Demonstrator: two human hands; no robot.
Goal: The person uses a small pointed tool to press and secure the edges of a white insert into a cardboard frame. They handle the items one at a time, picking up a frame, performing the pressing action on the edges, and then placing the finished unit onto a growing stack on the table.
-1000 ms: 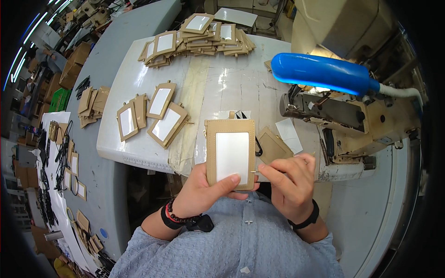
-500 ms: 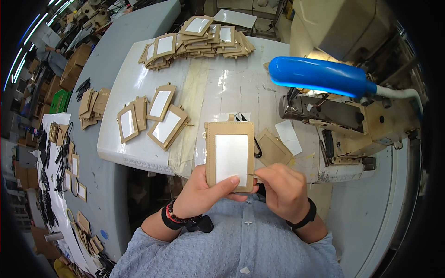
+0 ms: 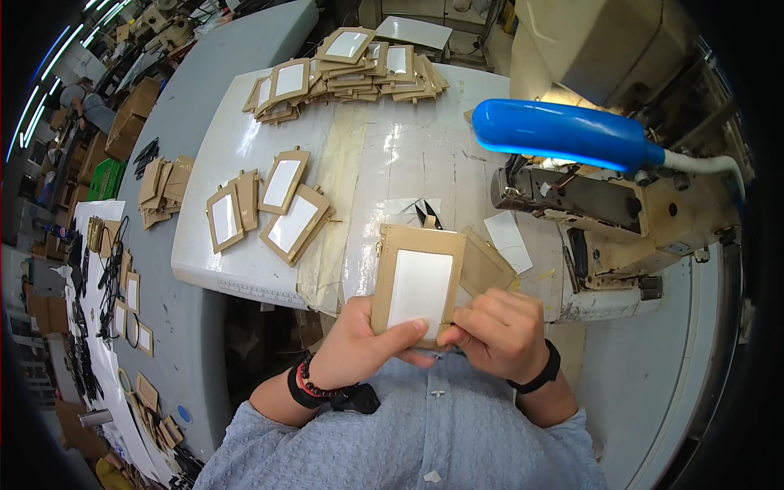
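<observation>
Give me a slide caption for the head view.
Left hand holding a tan card holder, right hand at its lower right edge.

Looks like matt leatherette on tan card holder point(image 3: 425, 286), smooth white in its window point(image 3: 418, 282). Seems glossy but scuffed on white tabletop point(image 3: 392, 155). Reads as shiny smooth plastic on blue lamp point(image 3: 563, 135), worn metal on sewing machine point(image 3: 588, 198), crinkled matt cloth on shirt point(image 3: 392, 449).

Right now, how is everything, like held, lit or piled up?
Card holder: held, slightly slanted
Left hand: gripping the card holder
Right hand: pinched at its right edge
Blue lamp: lit underneath
Far holders: heaped in a pile
Black tool: partly hidden
</observation>
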